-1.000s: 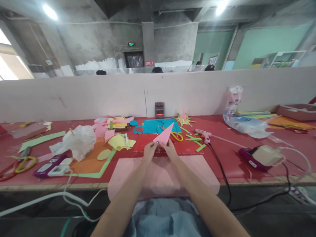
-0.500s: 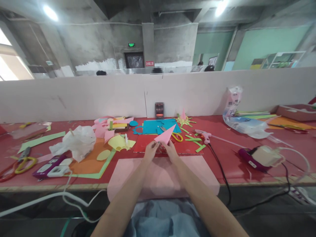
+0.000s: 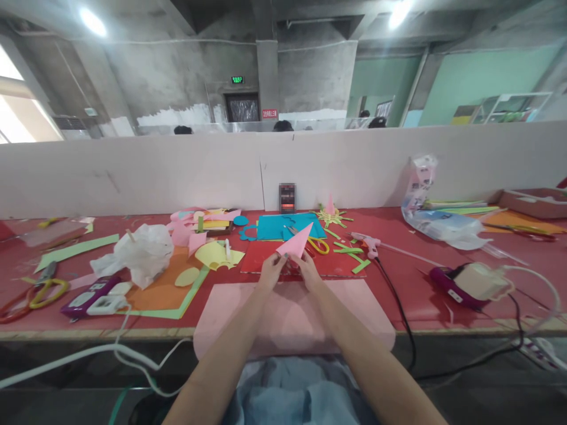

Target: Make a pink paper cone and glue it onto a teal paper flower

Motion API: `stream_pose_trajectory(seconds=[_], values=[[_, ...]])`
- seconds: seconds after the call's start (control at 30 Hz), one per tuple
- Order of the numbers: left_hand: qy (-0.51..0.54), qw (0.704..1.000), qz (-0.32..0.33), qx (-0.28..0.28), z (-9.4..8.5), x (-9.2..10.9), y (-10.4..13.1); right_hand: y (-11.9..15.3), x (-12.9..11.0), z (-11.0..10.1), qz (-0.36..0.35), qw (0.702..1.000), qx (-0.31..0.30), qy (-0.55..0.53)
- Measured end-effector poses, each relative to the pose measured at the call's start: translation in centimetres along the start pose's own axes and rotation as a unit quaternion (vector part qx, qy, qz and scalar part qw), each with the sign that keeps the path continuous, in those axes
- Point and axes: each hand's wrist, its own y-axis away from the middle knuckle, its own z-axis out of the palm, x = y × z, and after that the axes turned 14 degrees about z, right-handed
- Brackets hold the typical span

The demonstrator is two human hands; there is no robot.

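Note:
Between both hands I hold a pink paper cone [image 3: 297, 243], its tip pointing up and to the right. My left hand [image 3: 271, 271] is closed on the lower left edge of the cone. My right hand [image 3: 308, 270] pinches its lower right edge. The fingertips meet near the base and are partly hidden. Under and behind the hands lies a red sheet [image 3: 257, 258]. Just beyond are blue sheets [image 3: 271, 226] with yellow-handled scissors [image 3: 319, 245] on them. A pink sheet [image 3: 292, 313] lies below my forearms at the table edge.
Right of my hands are green paper strips [image 3: 354, 250], a pink glue gun [image 3: 368, 243] and a power strip [image 3: 456, 288]. At the back stands a paper piece with a pink cone [image 3: 330, 208]. Leftward are yellow paper [image 3: 217, 255], crumpled white plastic [image 3: 148, 254] and large scissors [image 3: 46, 286].
The tip of the pink cone has shifted very slightly left. Both hands keep their grip on it, and the things on the table stay where they were.

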Motion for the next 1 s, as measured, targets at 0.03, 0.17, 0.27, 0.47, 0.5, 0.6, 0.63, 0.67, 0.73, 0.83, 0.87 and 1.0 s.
stream_pose_trajectory(seconds=[0.03, 0.17, 0.27, 0.47, 0.5, 0.6, 0.63, 0.67, 0.73, 0.83, 0.87, 1.0], values=[[-0.005, 1.000, -0.003, 0.004, 0.01, -0.08, -0.01, 0.04, -0.06, 0.01, 0.002, 1.000, -0.003, -0.001], [-0.025, 1.000, 0.010, 0.011, -0.03, -0.30, -0.03, 0.23, -0.25, 0.09, 0.009, 1.000, -0.022, -0.021], [-0.032, 0.999, 0.009, 0.009, -0.06, -0.17, -0.01, 0.33, -0.26, 0.15, 0.009, 0.999, -0.032, -0.034], [-0.031, 0.999, 0.000, 0.008, -0.02, 0.31, 0.09, 0.27, -0.09, 0.25, 0.017, 0.998, -0.046, -0.044], [-0.034, 0.999, -0.001, 0.010, -0.02, 0.34, 0.10, 0.28, -0.07, 0.27, 0.020, 0.998, -0.049, -0.041], [-0.040, 0.999, -0.004, 0.012, -0.07, 0.31, 0.09, 0.38, -0.08, 0.30, 0.031, 0.998, -0.053, -0.030], [-0.042, 0.999, -0.002, 0.011, -0.10, 0.28, 0.08, 0.43, -0.10, 0.31, 0.032, 0.998, -0.054, -0.030], [-0.043, 0.999, 0.001, 0.010, -0.13, 0.24, 0.08, 0.47, -0.12, 0.32, 0.032, 0.997, -0.056, -0.032], [-0.045, 0.999, 0.006, 0.011, -0.18, 0.17, 0.08, 0.52, -0.17, 0.33, 0.030, 0.997, -0.059, -0.037], [-0.039, 0.999, 0.006, 0.010, -0.19, 0.18, 0.09, 0.51, -0.23, 0.35, 0.026, 0.997, -0.060, -0.032], [-0.034, 0.999, 0.005, 0.008, -0.18, 0.22, 0.09, 0.49, -0.25, 0.35, 0.026, 0.998, -0.060, -0.026], [-0.023, 1.000, -0.002, 0.007, -0.14, 0.39, 0.11, 0.41, -0.25, 0.36, 0.024, 0.998, -0.056, -0.009]])
